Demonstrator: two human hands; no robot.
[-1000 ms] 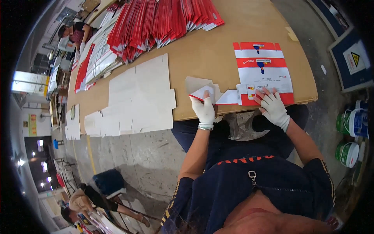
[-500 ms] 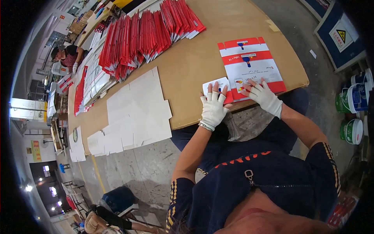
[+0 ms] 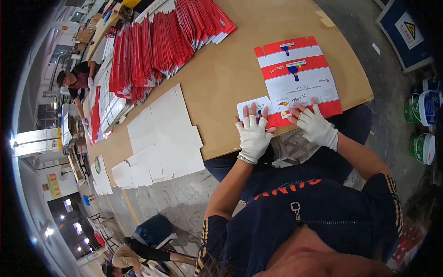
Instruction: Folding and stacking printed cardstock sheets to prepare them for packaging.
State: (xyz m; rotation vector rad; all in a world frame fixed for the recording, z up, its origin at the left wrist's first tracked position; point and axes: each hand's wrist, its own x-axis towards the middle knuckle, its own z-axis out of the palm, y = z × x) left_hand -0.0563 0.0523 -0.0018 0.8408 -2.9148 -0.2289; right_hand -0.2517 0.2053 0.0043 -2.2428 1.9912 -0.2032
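A flat red-and-white printed carton sheet (image 3: 302, 83) lies at the front right of the brown-topped table (image 3: 217, 92). On the sheet's left flap rests my left hand (image 3: 254, 138), in a white fingerless glove, fingertips spread on the flap. My right hand (image 3: 316, 127), gloved the same way, lies flat with spread fingers on the sheet's near edge, beside a small picture. Neither hand grips anything; both press on the carton from above. The sheet looks flat, its near edge by the table's front edge.
Bundled red folded cartons (image 3: 157, 46) fan out at the far left. Blank white cardboard pieces (image 3: 161, 134) lie nearer on the left. Green-and-white buckets (image 3: 422, 147) stand on the floor at the right. One co-worker (image 3: 80, 78) is at the far left, another (image 3: 122, 258) at the lower left.
My view has turned slightly, shifting the whole scene. Both hands stay on the carton; my right fingers have slid a little toward its near edge.
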